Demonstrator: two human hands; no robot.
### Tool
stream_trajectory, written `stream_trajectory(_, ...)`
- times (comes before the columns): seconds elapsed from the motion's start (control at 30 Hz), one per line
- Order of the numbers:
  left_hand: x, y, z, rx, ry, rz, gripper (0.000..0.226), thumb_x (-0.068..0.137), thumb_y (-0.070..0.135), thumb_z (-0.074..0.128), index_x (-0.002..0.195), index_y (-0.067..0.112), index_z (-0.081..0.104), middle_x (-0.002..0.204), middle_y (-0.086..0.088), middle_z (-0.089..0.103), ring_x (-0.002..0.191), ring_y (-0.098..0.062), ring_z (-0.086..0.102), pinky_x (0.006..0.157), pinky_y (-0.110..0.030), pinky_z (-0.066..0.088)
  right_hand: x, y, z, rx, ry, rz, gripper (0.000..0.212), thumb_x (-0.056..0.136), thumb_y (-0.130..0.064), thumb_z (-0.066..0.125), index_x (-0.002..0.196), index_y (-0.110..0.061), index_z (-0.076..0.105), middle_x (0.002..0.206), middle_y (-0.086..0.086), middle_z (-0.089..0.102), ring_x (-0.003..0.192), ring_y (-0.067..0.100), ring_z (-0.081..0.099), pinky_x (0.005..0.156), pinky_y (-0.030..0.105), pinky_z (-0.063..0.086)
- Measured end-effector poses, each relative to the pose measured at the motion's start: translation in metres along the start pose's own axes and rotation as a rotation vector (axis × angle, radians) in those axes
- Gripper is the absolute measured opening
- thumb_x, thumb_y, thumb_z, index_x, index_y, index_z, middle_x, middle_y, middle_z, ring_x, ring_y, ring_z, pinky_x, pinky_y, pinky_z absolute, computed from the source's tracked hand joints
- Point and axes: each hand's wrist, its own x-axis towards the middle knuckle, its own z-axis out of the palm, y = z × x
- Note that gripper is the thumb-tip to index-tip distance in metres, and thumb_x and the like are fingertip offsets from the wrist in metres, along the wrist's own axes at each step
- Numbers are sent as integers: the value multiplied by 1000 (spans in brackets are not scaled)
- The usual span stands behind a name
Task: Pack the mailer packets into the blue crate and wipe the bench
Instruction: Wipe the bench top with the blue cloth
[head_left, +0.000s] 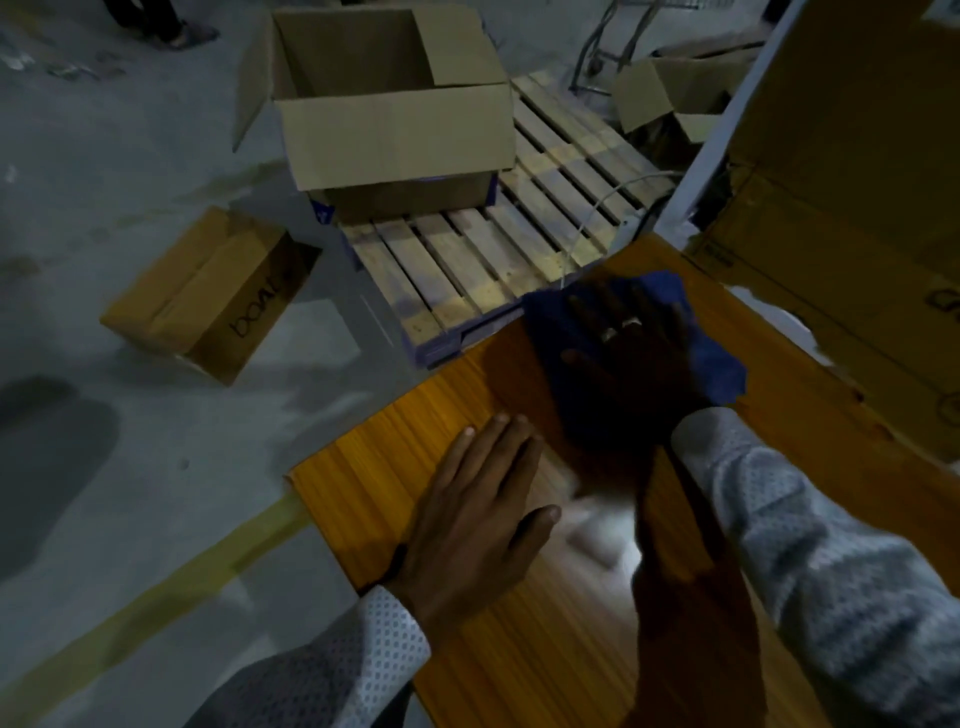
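Note:
A blue cloth (714, 358) lies on the orange wooden bench (363, 483) near its far edge. My right hand (628, 358) presses flat on the cloth with fingers spread and a ring showing. My left hand (478, 509) rests flat on the bench, fingers straight and together, nearer to me and to the left of the cloth. No mailer packets and no blue crate are in view.
Beyond the bench lies a wooden pallet (493, 249) bearing a large open cardboard box (395, 130). A small cardboard box (208, 296) lies on its side on the grey floor at left. Big cartons (852, 171) stand at the bench's right. Yellow floor tape (156, 592) runs lower left.

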Motion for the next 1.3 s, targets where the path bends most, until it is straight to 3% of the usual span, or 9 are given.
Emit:
stream_trajectory(0.17, -24, -9, -1, -5, 60, -78, 65, 103, 55, 32, 154, 14, 32, 165, -5, 18, 153, -18, 10, 121, -47, 21, 32, -13, -4, 59, 3, 171, 76, 85, -82, 6, 153, -48, 10, 165, -3, 14, 151, 35, 7, 113, 70, -2)
stream_trajectory(0.3, -31, -11, 3, -13, 100, -113, 67, 102, 55, 36, 154, 13, 32, 164, -6, 20, 153, -19, 13, 121, -47, 23, 3, -54, 0, 93, -6, 46, 77, 85, -83, 9, 153, -48, 6, 166, -4, 9, 152, 36, 5, 114, 68, -9)
stream_trajectory(0.47, -32, -9, 5, 18, 124, -123, 68, 102, 56, 34, 154, 12, 33, 163, -6, 23, 153, -19, 14, 121, -47, 22, -62, -21, 5, 42, 9, 112, 71, 85, -85, 7, 149, -57, -4, 166, -10, 8, 152, 30, 6, 113, 64, -11)
stream_trajectory(0.6, -31, -7, 6, 36, 134, -127, 67, 102, 55, 34, 152, 11, 35, 162, -8, 25, 153, -20, 15, 120, -47, 22, -25, -23, -3, 117, -39, 214, 74, 82, -85, 4, 149, -55, -5, 166, -8, -3, 152, 34, -6, 113, 67, -13)
stream_trajectory(0.7, -31, -6, 5, 54, 141, -131, 67, 101, 54, 35, 152, 11, 35, 162, -7, 26, 152, -19, 17, 121, -46, 21, -19, -60, -3, 138, -35, 141, 77, 81, -84, 10, 151, -53, 1, 166, -5, 2, 151, 38, -6, 112, 71, -13)
stream_trajectory(0.8, -32, -6, 4, 33, 154, -136, 67, 101, 54, 37, 152, 10, 36, 161, -7, 28, 152, -19, 20, 122, -45, 21, -58, -63, 1, 126, -21, 38, 77, 81, -87, 9, 151, -55, 2, 166, -8, 0, 152, 33, -5, 112, 67, -16)
stream_trajectory(0.97, -31, -4, 3, 39, 171, -136, 68, 99, 54, 39, 149, 8, 40, 159, -9, 33, 150, -21, 24, 120, -46, 24, -74, -27, -4, 89, -37, 152, 76, 82, -86, 5, 150, -54, -2, 166, -6, 6, 152, 32, -2, 114, 66, -10)
stream_trajectory(1.13, -30, -5, 5, 49, 194, -142, 68, 98, 56, 39, 148, 9, 42, 158, -8, 35, 149, -20, 27, 119, -45, 25, -51, -58, -8, 140, -21, 169, 73, 86, -82, 19, 151, -53, 4, 166, -4, 8, 152, 37, -4, 113, 71, -9)
stream_trajectory(1.3, -31, -5, 5, 56, 211, -136, 68, 97, 55, 43, 146, 9, 45, 156, -9, 38, 147, -21, 30, 119, -43, 26, -86, -37, 7, 82, -21, 31, 69, 83, -84, 4, 146, -60, -9, 166, -8, 5, 152, 33, 0, 113, 66, -13)
